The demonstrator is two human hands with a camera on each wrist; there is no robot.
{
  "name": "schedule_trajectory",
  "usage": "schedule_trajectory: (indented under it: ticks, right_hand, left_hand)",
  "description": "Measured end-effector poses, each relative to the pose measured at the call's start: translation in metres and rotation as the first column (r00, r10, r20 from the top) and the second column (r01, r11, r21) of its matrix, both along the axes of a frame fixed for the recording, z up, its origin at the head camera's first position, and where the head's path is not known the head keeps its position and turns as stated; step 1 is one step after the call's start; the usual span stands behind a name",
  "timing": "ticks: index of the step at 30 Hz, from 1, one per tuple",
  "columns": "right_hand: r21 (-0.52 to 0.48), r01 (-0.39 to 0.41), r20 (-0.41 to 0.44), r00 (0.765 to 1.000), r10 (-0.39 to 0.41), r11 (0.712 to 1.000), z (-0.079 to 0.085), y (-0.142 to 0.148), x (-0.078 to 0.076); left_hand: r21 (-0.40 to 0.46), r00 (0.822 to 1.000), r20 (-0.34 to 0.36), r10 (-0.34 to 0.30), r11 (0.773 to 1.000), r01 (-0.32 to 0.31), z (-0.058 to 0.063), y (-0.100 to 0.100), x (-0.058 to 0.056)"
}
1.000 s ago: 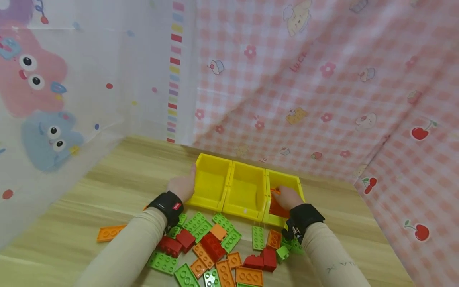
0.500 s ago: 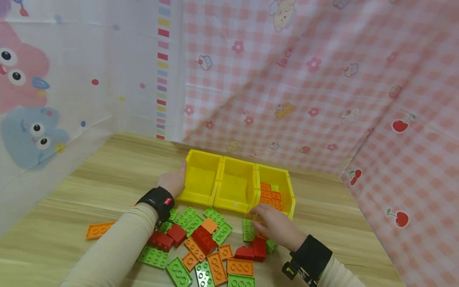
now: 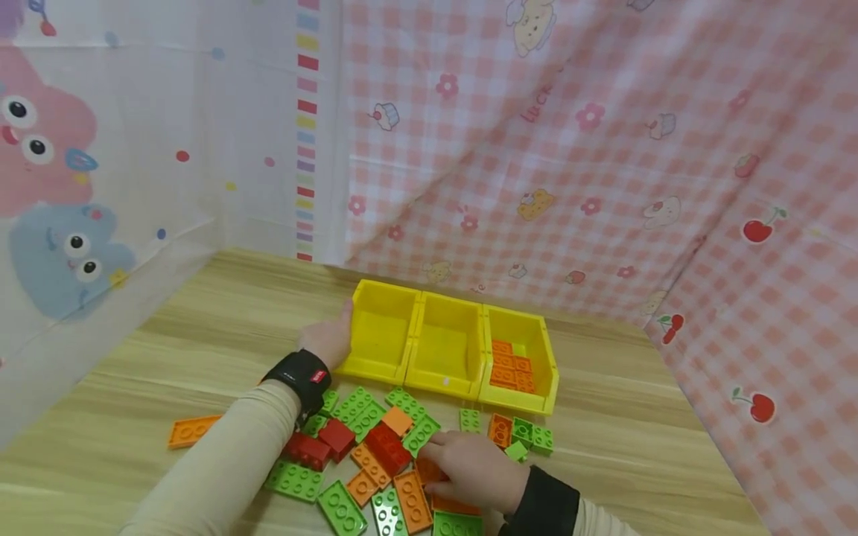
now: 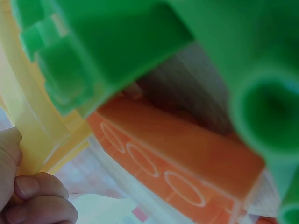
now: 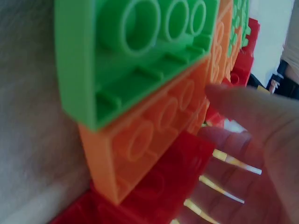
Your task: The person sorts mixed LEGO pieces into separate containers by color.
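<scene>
My left hand [image 3: 326, 339] grips the left wall of a yellow three-part bin [image 3: 382, 335]; in the left wrist view its thumb and curled fingers hold the yellow edge [image 4: 35, 126]. My right hand [image 3: 476, 469] is low over the loose toy building bricks. A small orange brick [image 3: 429, 470] lies between its thumb and fingers, which look fairly straight and apart in the right wrist view. Beside that hand are a long orange brick [image 5: 154, 121], a green brick [image 5: 154, 28] and a red brick [image 5: 182, 163]. The red bricks under the hand are hidden in the head view.
Several orange bricks [image 3: 512, 368] lie in the bin's right compartment. Loose green bricks [image 3: 295, 480], red bricks [image 3: 337, 438] and orange bricks [image 3: 412, 500] spread in front. One orange brick [image 3: 193, 432] lies apart at left. A checked pink sheet [image 3: 469, 164] hangs behind the bin.
My right hand has come out of the bin's right compartment and moved left and nearer, down to the loose bricks. The left hand keeps hold of the bin. The head view has shifted slightly.
</scene>
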State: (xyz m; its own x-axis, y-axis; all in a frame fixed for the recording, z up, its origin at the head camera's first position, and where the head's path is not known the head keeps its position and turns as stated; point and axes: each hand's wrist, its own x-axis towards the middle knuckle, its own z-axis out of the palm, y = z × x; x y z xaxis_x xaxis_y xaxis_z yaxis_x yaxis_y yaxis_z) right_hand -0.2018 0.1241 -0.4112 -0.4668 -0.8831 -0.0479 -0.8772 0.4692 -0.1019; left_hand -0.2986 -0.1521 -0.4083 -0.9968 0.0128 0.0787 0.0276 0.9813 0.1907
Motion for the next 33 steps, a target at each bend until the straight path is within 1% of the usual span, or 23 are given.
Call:
schedule_trajectory:
  ticks: [5,9,13,16,19,20,23,26,28,30,33]
  right_hand:
    - [0.0,0.017,-0.044,0.999,-0.017,1.0,-0.003,-0.003,0.002]
    - [0.006,0.021,-0.072,0.997,-0.021,1.0,-0.002,-0.004,0.002]
    - [-0.016,0.035,-0.09,0.995,-0.037,0.999,0.006,-0.002,-0.001]
    - [-0.068,0.09,-0.11,0.989,-0.097,0.994,0.017,0.005,-0.007]
    - [-0.125,0.18,-0.131,0.972,-0.196,0.976,0.028,0.018,-0.019]
    - [-0.141,0.22,-0.132,0.962,-0.238,0.965,0.031,0.023,-0.024]
    - [-0.173,0.325,-0.157,0.923,-0.352,0.93,0.035,0.041,-0.041]
    - [-0.194,0.398,-0.193,0.88,-0.433,0.896,0.031,0.061,-0.061]
    - [-0.203,0.427,-0.211,0.86,-0.465,0.881,0.027,0.073,-0.073]
    - [-0.201,0.448,-0.211,0.849,-0.485,0.871,0.024,0.083,-0.086]
    - [-0.172,0.486,-0.215,0.83,-0.514,0.857,0.023,0.091,-0.106]
  left_hand:
    - [-0.013,1.0,0.01,-0.004,1.0,0.004,0.002,0.002,0.0]
    - [-0.013,1.0,0.016,0.002,1.0,-0.002,0.002,0.002,-0.001]
    - [-0.012,1.0,0.023,0.013,1.0,-0.012,0.0,0.001,-0.003]
    - [-0.009,1.0,0.019,0.015,1.0,-0.015,-0.001,0.0,-0.003]
    - [-0.004,1.0,0.017,0.011,1.0,-0.011,0.001,0.0,-0.001]
    - [-0.002,1.0,0.018,0.009,1.0,-0.009,0.001,0.0,-0.001]
    - [-0.004,1.0,0.021,0.007,1.0,-0.007,0.003,-0.001,0.0]
    - [-0.012,1.0,0.016,0.008,1.0,-0.008,0.002,-0.002,0.0]
    - [-0.015,1.0,0.018,0.009,1.0,-0.009,0.001,-0.001,0.0]
    - [-0.016,1.0,0.022,0.009,1.0,-0.009,0.001,-0.001,-0.001]
    - [-0.019,1.0,0.027,0.014,1.0,-0.013,0.0,0.0,0.0]
